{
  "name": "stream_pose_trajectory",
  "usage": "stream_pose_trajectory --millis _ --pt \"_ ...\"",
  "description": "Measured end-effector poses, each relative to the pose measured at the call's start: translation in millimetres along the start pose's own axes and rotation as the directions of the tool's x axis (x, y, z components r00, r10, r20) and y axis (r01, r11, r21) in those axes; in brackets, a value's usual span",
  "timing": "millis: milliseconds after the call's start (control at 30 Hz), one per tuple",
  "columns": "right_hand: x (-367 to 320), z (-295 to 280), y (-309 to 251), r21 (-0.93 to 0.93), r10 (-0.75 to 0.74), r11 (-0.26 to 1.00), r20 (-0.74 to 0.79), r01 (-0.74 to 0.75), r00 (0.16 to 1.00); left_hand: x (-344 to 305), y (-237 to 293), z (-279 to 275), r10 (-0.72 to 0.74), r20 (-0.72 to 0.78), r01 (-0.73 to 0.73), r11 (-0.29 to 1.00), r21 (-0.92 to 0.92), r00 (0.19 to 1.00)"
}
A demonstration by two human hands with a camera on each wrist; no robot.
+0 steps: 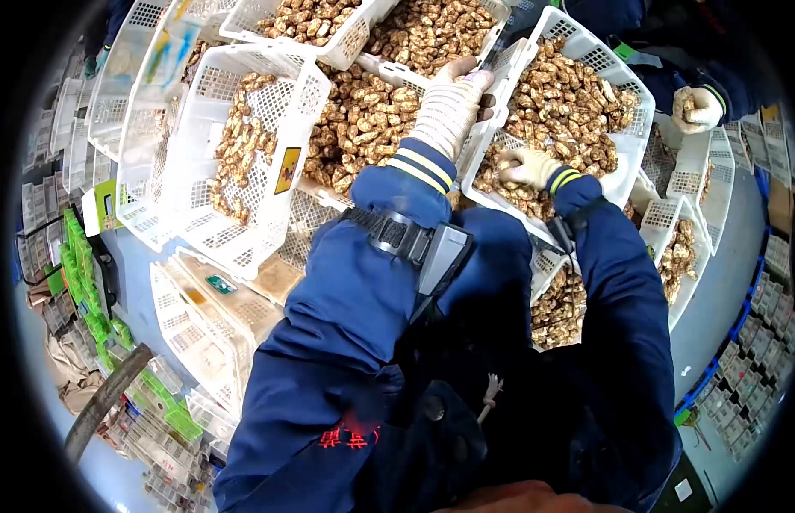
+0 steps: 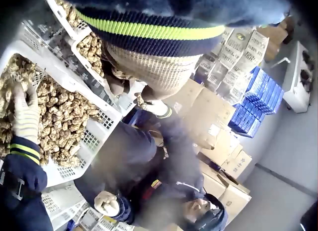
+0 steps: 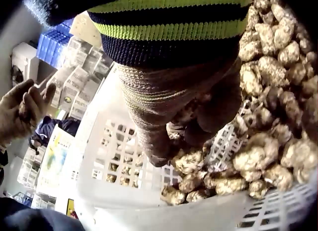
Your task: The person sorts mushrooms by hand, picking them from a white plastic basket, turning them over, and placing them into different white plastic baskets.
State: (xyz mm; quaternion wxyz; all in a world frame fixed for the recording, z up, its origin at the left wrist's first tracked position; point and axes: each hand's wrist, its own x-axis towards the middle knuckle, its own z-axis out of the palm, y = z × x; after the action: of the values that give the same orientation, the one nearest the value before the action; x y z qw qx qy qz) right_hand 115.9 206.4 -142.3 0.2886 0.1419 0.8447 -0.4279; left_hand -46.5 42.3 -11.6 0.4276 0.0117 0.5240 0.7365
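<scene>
Knobbly brown tubers (image 1: 560, 103) fill a white perforated crate (image 1: 641, 128). My gloved right hand (image 1: 530, 168) is low in this crate, fingers curled round tubers; in the right wrist view a tuber shows inside the palm of the hand (image 3: 179, 101), with more tubers (image 3: 189, 161) by the fingertips. My gloved left hand (image 1: 453, 103) is above the crate edges, to the left of my right hand. In the right wrist view the left hand (image 3: 25, 111) has bent fingers around a small brown piece, partly hidden. The left wrist view shows this hand (image 2: 154, 72) mostly from its back.
More tuber crates stand left and behind, one crate (image 1: 192, 205) tilted with a few tubers. Another person's gloved hand (image 1: 697, 109) is at the right, holding a tuber. In the left wrist view are cardboard boxes (image 2: 198, 111) and blue boxes (image 2: 263, 89). Green crates (image 1: 85, 274) stand at the far left.
</scene>
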Motion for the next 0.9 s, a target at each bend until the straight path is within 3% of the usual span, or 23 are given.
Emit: stream_pose_trajectory --millis 100,133,200,233,333,367,400,467,533,567,600,667,700,733,800,867,900 --pt "-26.0 -21.6 17.5 0.045 0.048 0.998 -0.100 -0.043 0.994 -1.2 1.6 2.3 0.000 0.002 0.000 1.000 0.007 1.000" --pt "-31.8 -27.3 20.9 -0.077 0.148 0.985 -0.090 -0.155 0.985 -0.3 1.3 2.2 -0.006 0.002 0.006 1.000 0.011 1.000" --pt "-45.5 -30.6 15.2 -0.213 0.190 0.955 -0.105 -0.208 0.976 0.9 2.2 0.9 -0.006 0.002 0.006 1.000 0.019 1.000" --pt "-57.4 -34.2 5.3 -0.150 0.240 0.957 -0.068 -0.248 0.968 1.1 2.5 0.0 -0.002 0.002 0.002 1.000 0.021 1.000" --pt "-93.5 -37.2 8.2 -0.228 0.106 0.970 0.057 -0.090 0.993 -0.1 1.2 3.0 0.015 0.002 -0.015 1.000 0.007 1.000" --pt "-117.2 -39.5 -3.3 -0.199 0.207 0.963 0.105 -0.183 0.973 -0.4 1.9 3.2 0.010 0.003 -0.010 1.000 0.010 1.000" --pt "-141.4 -42.9 -22.8 -0.175 0.300 0.946 0.156 -0.273 0.941 -0.9 2.7 2.4 0.006 0.001 -0.006 1.000 0.015 1.000" --pt "-179.7 -47.5 -22.2 -0.276 0.319 0.941 0.533 -0.196 0.783 0.1 0.8 0.3 -0.001 -0.004 0.001 1.000 0.016 1.000" --pt "-203.5 -44.3 -17.7 -0.471 0.486 0.855 0.578 -0.218 0.656 -1.5 -0.5 -0.2 0.005 0.011 -0.005 1.000 0.013 1.000" --pt "-207.5 -45.0 -16.9 -0.505 0.583 0.798 0.506 -0.330 0.635 -2.1 -0.3 0.4 0.013 0.017 -0.013 1.000 0.008 1.000" --pt "-208.8 -42.4 4.6 -0.430 0.442 0.867 0.428 -0.253 0.788 -2.3 0.3 2.3 0.026 0.022 -0.026 1.000 0.005 0.999" --pt "-186.0 -36.7 11.8 -0.208 0.395 0.913 0.234 -0.351 0.888 -4.7 3.3 4.6 0.014 0.005 -0.015 0.999 0.029 1.000" --pt "-168.8 -34.9 -3.9 -0.256 0.303 0.930 0.122 -0.265 0.945 -0.6 -0.8 1.6 0.016 0.007 -0.016 1.000 0.024 1.000" --pt "-150.3 -31.5 -22.0 -0.309 0.201 0.933 0.014 -0.187 0.980 -0.7 -1.8 0.2 0.025 0.014 -0.025 1.000 0.017 1.000" --pt "-110.4 -10.4 -16.6 -0.247 0.146 0.952 -0.140 -0.178 0.979 0.7 -1.1 -1.6 0.046 0.029 -0.046 0.999 -0.003 0.999" --pt "-70.2 4.3 -6.6 -0.383 0.097 0.915 -0.089 -0.124 0.991 -0.3 0.3 1.0 0.023 0.016 -0.023 1.000 0.018 1.000" --pt "-57.2 8.5 -15.2 -0.454 0.160 0.877 -0.033 -0.157 0.987 -1.6 2.3 3.2 0.014 0.002 -0.014 0.999 0.035 1.000"
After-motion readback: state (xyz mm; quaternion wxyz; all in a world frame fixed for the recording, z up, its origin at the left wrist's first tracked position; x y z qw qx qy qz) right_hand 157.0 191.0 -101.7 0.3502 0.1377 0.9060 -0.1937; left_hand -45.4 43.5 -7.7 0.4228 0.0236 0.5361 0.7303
